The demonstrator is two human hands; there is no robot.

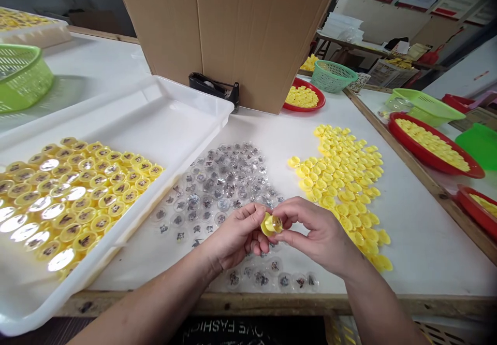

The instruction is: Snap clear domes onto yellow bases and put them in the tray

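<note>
While pinched from both sides, yellow plastic capsule sits above clear domes on tabletop | L hand, R hand: grips shut on it, apparently for steady hold | yellow cups to R | white tray to L

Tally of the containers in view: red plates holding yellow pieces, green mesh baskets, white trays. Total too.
Red plates holding yellow pieces: 3
Green mesh baskets: 3
White trays: 2
Total: 8
</note>
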